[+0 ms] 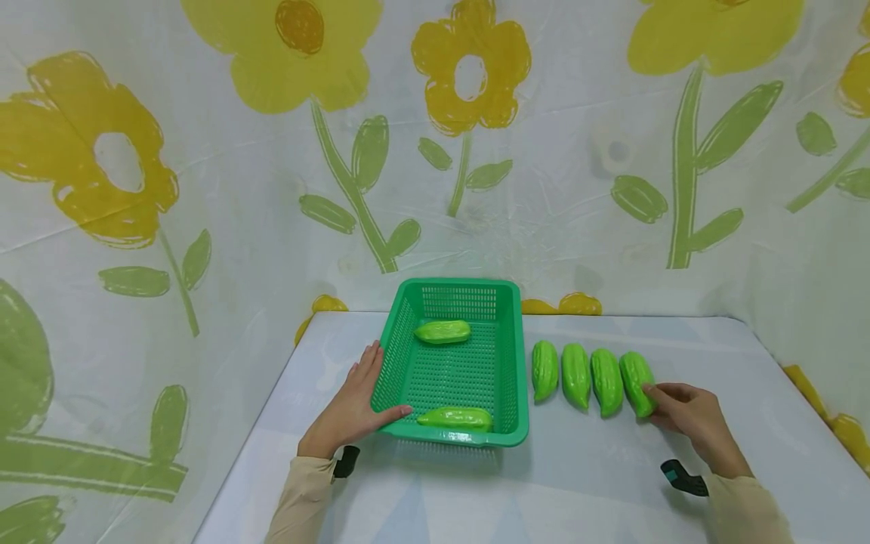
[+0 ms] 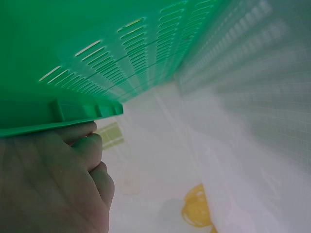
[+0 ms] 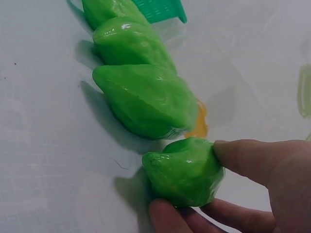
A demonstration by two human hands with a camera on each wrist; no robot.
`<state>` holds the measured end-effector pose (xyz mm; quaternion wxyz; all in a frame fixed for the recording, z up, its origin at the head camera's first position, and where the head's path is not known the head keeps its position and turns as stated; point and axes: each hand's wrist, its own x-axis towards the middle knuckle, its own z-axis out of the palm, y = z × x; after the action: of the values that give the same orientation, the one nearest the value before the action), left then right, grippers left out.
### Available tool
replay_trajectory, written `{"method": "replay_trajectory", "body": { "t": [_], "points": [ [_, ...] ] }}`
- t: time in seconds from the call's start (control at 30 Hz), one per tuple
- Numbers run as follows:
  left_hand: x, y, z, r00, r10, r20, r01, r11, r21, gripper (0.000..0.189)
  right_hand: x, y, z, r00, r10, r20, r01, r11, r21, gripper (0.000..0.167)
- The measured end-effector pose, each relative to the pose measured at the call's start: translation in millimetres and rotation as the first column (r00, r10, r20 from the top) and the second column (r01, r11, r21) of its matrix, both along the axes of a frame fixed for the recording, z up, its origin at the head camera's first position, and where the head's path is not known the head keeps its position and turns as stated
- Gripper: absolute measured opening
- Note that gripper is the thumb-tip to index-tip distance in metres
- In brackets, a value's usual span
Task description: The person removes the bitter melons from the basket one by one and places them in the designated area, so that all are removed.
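A green plastic basket [image 1: 523,363] stands on the table with two light-green bitter melons in it, one melon [image 1: 442,332] toward the back and another melon [image 1: 455,418] along the front wall. My left hand [image 1: 353,404] rests against the basket's front left corner, fingers along the outer left side and thumb over the front rim. To the right of the basket, several bitter melons lie side by side in a row. My right hand [image 1: 693,423] pinches the rightmost bitter melon [image 3: 187,172] between thumb and fingers. Its neighbour [image 3: 146,99] lies just beside it.
A pale table [image 1: 571,491] carries everything. Behind and beside it hangs a white cloth [image 1: 544,227] printed with yellow flowers, close to the table's back edge. Each wrist wears a small dark camera, the right camera [image 1: 683,477] near the sleeve.
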<state>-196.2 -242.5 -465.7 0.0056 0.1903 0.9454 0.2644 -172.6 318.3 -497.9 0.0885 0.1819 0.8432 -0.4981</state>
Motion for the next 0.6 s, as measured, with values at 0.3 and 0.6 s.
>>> {"method": "replay_trajectory", "body": {
  "t": [0.3,0.6],
  "points": [
    [-0.5,-0.3,-0.2,1.0,0.003,0.013,-0.003,1.0,-0.005,0.117,-2.1,-0.7,-0.5,1.0,0.027,-0.016,-0.026,0.999,0.032,0.093],
    [-2.0,-1.0,-0.9,1.0,0.001,0.012,-0.001,1.0,-0.008,0.117,-2.9,-2.1,-0.5,1.0,0.024,-0.021,-0.023,0.999,0.047,0.091]
  ]
}}
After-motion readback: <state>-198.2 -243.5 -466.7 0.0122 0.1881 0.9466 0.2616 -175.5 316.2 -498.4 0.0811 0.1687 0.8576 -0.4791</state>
